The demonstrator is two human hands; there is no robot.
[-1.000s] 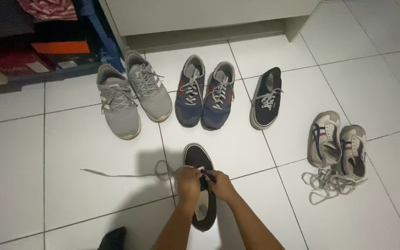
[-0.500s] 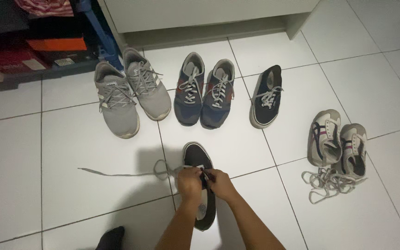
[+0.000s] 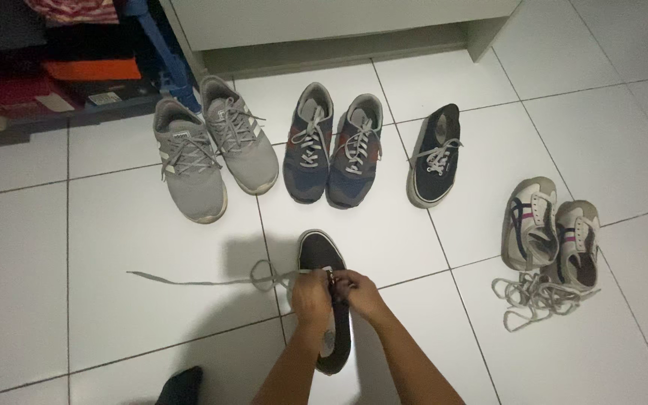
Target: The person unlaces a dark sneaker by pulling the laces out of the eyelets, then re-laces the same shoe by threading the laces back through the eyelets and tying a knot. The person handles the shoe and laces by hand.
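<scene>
Head view: left hand (image 3: 310,289) and right hand (image 3: 359,292) are meeting over the black canvas low-top shoe (image 3: 322,259) on the white tiled floor (image 3: 114,240), each grip pinching its grey flat lace (image 3: 211,283), which is trailing left of the shoe. Its laced twin (image 3: 435,157) is lying beyond, up-right.
</scene>
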